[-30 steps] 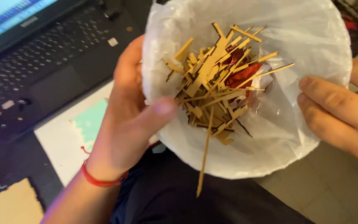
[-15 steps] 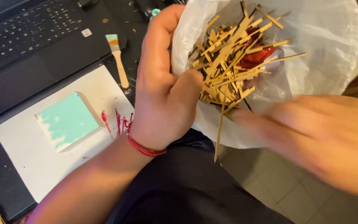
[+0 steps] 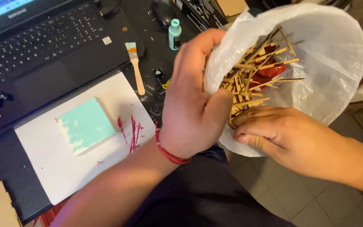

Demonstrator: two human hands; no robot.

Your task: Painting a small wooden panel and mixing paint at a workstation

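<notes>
My left hand [image 3: 192, 105] grips the near rim of a thin white plastic bag [image 3: 328, 50] and holds it up over my lap. The bag is full of several thin wooden sticks [image 3: 253, 80], with something red [image 3: 269, 73] among them. My right hand [image 3: 282, 134] reaches into the bag's lower edge, fingers curled and pinching at the lowest sticks. A red string bracelet [image 3: 169, 152] circles my left wrist.
On the dark desk lie a white sheet [image 3: 64, 168] with red paint smears, a small block painted turquoise [image 3: 85, 124], a wooden-handled brush [image 3: 136, 67], a small turquoise paint bottle [image 3: 174, 34] and an open laptop [image 3: 34, 46]. Tiled floor [image 3: 290, 197] shows at the lower right.
The view has shifted so the desk shows more. My right hand has moved from the bag's right side into its lower edge among the sticks. My left hand keeps its grip on the rim.
</notes>
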